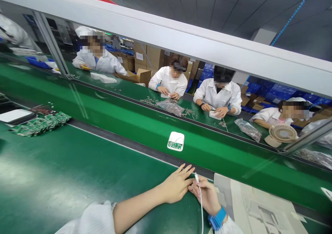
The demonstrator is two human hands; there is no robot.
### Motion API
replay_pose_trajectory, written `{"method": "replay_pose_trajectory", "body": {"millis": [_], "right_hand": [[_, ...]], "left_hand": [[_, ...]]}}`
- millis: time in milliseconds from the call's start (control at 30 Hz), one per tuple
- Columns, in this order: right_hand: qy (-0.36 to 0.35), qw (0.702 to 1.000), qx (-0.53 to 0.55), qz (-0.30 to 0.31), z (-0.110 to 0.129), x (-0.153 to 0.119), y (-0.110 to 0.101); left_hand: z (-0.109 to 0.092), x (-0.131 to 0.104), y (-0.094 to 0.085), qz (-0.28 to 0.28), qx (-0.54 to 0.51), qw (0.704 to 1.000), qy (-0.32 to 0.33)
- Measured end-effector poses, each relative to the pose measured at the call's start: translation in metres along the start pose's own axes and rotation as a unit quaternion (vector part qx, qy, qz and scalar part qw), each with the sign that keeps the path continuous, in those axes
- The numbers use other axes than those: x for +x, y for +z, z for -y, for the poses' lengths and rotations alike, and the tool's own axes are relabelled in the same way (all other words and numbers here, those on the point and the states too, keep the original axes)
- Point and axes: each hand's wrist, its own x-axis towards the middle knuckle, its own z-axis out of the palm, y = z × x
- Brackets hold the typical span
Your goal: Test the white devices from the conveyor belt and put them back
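My right hand (206, 196) pinches a white cable (201, 203) just below its plug, which points up and away from me. The cable runs down past my wrist and out of the bottom of the view. Beside it, my left hand (177, 185) reaches over the green bench with fingers stretched out and nothing in them. Its fingertips are by the bench's far edge and close to the plug. Beyond both hands, a white casing (176, 141) with a green circuit board and a thin wire in it lies on the green belt (140, 133).
Stacked green circuit boards (41, 124) lie at left, near a white panel (16, 115). Taped beige sheets (249, 206) cover the bench at right. Across the belt, several people in white coats work beside bags of small parts (169, 107) and a fan (282, 133). A white beam (166, 30) crosses overhead.
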Motion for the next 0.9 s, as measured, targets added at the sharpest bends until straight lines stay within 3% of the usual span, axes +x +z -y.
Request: {"method": "replay_pose_trajectory", "body": {"millis": [133, 267, 333, 433, 633, 900], "right_hand": [[-0.002, 1.0, -0.006, -0.001, 0.0, -0.001, 0.0], [0.003, 1.0, -0.013, 0.005, 0.0, -0.001, 0.001], [0.003, 1.0, -0.015, 0.004, 0.001, -0.001, 0.001], [0.001, 1.0, -0.022, -0.001, 0.001, 0.0, 0.003], [0.001, 0.999, -0.035, -0.01, 0.0, 0.0, 0.005], [0.001, 1.0, -0.021, -0.016, 0.0, -0.001, 0.0]], "left_hand": [[0.004, 0.002, 0.002, -0.068, -0.008, 0.998, -0.007], [0.015, 0.011, -0.002, -0.207, 0.018, 0.97, -0.123], [0.023, 0.018, -0.008, -0.247, 0.05, 0.95, -0.184], [0.033, 0.03, -0.016, -0.238, 0.097, 0.937, -0.237], [0.039, 0.043, -0.007, -0.141, 0.132, 0.956, -0.219], [0.023, 0.042, -0.011, -0.154, 0.121, 0.956, -0.218]]}}
